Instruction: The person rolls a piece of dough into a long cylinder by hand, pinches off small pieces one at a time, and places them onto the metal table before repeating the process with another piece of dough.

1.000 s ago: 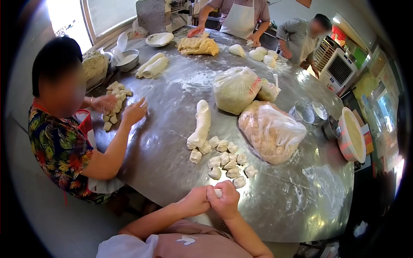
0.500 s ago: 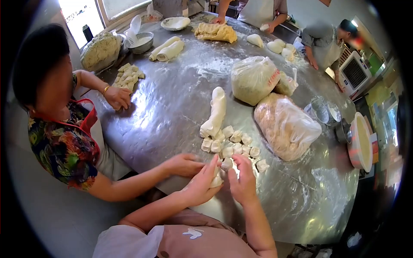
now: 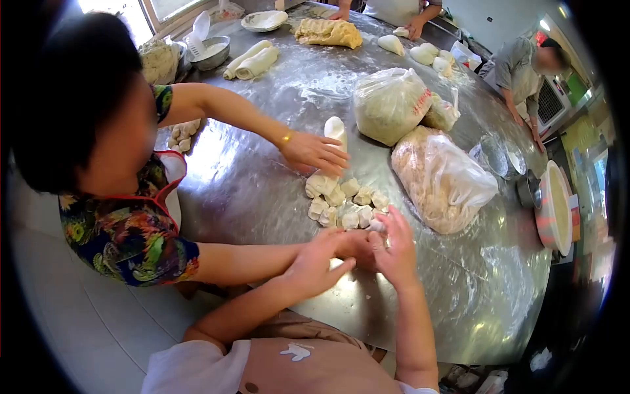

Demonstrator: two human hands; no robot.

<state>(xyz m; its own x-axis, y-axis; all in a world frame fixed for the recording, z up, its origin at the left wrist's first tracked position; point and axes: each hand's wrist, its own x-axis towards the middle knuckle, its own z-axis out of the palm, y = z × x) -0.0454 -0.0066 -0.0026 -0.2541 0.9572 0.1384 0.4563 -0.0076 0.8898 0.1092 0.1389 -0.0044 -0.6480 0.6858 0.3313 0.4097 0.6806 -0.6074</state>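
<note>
My left hand is over the near side of the metal table, thumb spread from the fingers, nothing visible in it. My right hand is opposite, fingers raised and apart, close to a small piece of dough. Between my hands a co-worker's hand reaches in, partly covered by my fingers. Just beyond lie several cut dough pieces, floury and lumpy. Behind them a white dough roll lies lengthwise, with the co-worker's other hand over its middle.
Bags of dough or filling, a greenish one and a pinkish one, stand right of the pieces. Farther back are dough rolls, a yellow dough slab and a metal bowl. A basin is at the right edge.
The co-worker has leaned in: one hand moved from the far-left pieces to the dough roll, the other between my hands. My hands are farther apart, and the dough seen at my left palm no longer shows.
</note>
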